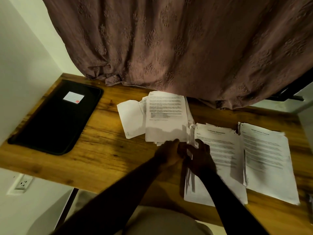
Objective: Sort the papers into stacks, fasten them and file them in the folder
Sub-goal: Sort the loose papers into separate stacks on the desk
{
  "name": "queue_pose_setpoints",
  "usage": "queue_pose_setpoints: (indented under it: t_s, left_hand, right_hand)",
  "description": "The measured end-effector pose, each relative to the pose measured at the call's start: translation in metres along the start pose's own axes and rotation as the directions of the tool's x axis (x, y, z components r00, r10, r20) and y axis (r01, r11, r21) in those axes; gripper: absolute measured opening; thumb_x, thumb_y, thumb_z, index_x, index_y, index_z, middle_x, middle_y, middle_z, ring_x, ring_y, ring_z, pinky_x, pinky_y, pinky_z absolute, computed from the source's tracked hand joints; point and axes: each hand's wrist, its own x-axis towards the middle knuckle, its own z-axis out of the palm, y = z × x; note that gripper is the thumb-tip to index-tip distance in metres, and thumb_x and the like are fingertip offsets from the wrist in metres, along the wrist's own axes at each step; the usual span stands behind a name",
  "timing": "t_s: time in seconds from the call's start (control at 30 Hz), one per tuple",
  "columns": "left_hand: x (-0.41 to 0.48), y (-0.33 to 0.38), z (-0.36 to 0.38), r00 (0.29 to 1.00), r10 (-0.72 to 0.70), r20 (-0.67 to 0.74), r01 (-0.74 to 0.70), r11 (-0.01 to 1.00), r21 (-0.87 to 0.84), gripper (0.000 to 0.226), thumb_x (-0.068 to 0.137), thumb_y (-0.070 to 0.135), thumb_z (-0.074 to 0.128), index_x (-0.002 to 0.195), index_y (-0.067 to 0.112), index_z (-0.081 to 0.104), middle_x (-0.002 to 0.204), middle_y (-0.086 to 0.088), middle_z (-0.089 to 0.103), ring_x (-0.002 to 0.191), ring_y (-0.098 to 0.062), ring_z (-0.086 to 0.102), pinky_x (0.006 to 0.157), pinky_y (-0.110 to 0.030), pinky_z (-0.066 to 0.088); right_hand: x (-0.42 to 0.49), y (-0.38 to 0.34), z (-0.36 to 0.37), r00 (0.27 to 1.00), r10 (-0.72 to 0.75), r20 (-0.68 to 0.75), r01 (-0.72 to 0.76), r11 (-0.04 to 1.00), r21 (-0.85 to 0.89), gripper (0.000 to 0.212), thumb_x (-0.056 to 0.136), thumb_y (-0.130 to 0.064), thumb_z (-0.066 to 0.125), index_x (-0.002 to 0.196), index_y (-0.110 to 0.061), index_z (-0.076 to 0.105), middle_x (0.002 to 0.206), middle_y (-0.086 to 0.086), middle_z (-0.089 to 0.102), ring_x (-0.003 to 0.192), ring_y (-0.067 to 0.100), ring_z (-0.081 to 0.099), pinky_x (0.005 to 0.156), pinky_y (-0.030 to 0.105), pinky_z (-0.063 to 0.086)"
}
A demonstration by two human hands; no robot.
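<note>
A loose pile of printed papers (165, 114) lies at the middle back of the wooden desk (105, 148). Two neater stacks lie to the right: a middle stack (225, 150) and a right stack (267, 160). A black zip folder (55, 119) with a white label lies closed at the far left. My left hand (169, 153) and my right hand (200, 158) meet at the near left corner of the middle stack, fingers pinching the paper edges there. Whether a fastener is between the fingers is hidden.
A brown patterned curtain (177, 48) hangs over the desk's back edge, touching the loose pile. A wall socket (23, 183) sits below the desk at the left. A pale seat or lap (162, 223) shows below the near edge.
</note>
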Motion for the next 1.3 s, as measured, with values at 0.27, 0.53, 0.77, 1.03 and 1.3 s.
queue_pose_setpoints:
  t_s: [0.27, 0.53, 0.77, 1.03, 1.3]
  left_hand:
    - [0.026, -0.082, -0.021, 0.998, -0.006, -0.064, 0.035, 0.892, 0.450, 0.078, 0.103, 0.049, 0.044, 0.161, 0.022, -0.001, 0.168, -0.007, -0.009, 0.154, -0.034, -0.007, 0.124, -0.056, 0.006]
    - [-0.021, -0.106, -0.020, 0.993, -0.120, -0.002, 0.110, 0.905, 0.411, 0.077, 0.101, 0.062, 0.034, 0.161, 0.030, -0.002, 0.169, 0.000, -0.012, 0.154, -0.033, -0.013, 0.121, -0.057, -0.005]
    - [-0.053, -0.113, -0.025, 0.986, -0.166, 0.017, 0.154, 0.947, 0.280, 0.074, 0.097, 0.067, 0.036, 0.159, 0.035, 0.013, 0.169, 0.005, -0.002, 0.156, -0.023, -0.005, 0.121, -0.057, -0.004]
    - [-0.034, -0.134, -0.063, 0.966, -0.205, -0.160, 0.188, 0.975, -0.118, 0.062, 0.096, 0.047, 0.060, 0.148, 0.019, 0.041, 0.156, -0.007, 0.035, 0.140, -0.027, 0.040, 0.114, -0.042, 0.042]
    - [-0.015, -0.137, -0.102, 0.935, -0.342, -0.089, 0.263, 0.842, -0.471, 0.064, 0.094, 0.025, 0.070, 0.147, 0.015, 0.034, 0.135, -0.011, 0.058, 0.121, -0.033, 0.059, 0.095, -0.044, 0.053]
  right_hand:
    - [0.007, 0.031, 0.048, 0.996, 0.084, -0.011, -0.083, 0.993, 0.083, 0.062, 0.100, -0.058, 0.021, 0.158, -0.038, 0.016, 0.168, -0.004, 0.009, 0.154, 0.020, 0.010, 0.124, 0.048, 0.021]
    - [0.038, -0.021, 0.040, 0.949, -0.045, -0.311, 0.040, 0.999, -0.021, 0.048, 0.100, -0.031, 0.048, 0.146, -0.016, 0.051, 0.158, 0.023, 0.032, 0.146, 0.043, 0.029, 0.107, 0.055, 0.040]
    - [0.081, -0.094, 0.044, 0.996, 0.090, -0.027, -0.084, 0.985, 0.149, 0.071, 0.098, -0.048, 0.051, 0.158, -0.023, 0.022, 0.166, 0.018, 0.006, 0.154, 0.035, 0.004, 0.122, 0.051, 0.022]
    - [0.090, -0.103, 0.050, 0.958, 0.280, -0.052, -0.259, 0.933, 0.251, 0.092, 0.087, -0.048, 0.071, 0.156, -0.017, 0.020, 0.161, 0.026, 0.010, 0.149, 0.044, 0.011, 0.118, 0.059, 0.027]
    - [0.087, -0.105, 0.025, 0.906, 0.414, -0.093, -0.267, 0.726, 0.633, 0.079, 0.090, -0.015, 0.070, 0.155, -0.019, 0.024, 0.122, 0.011, 0.069, 0.096, 0.023, 0.066, 0.066, 0.031, 0.054]
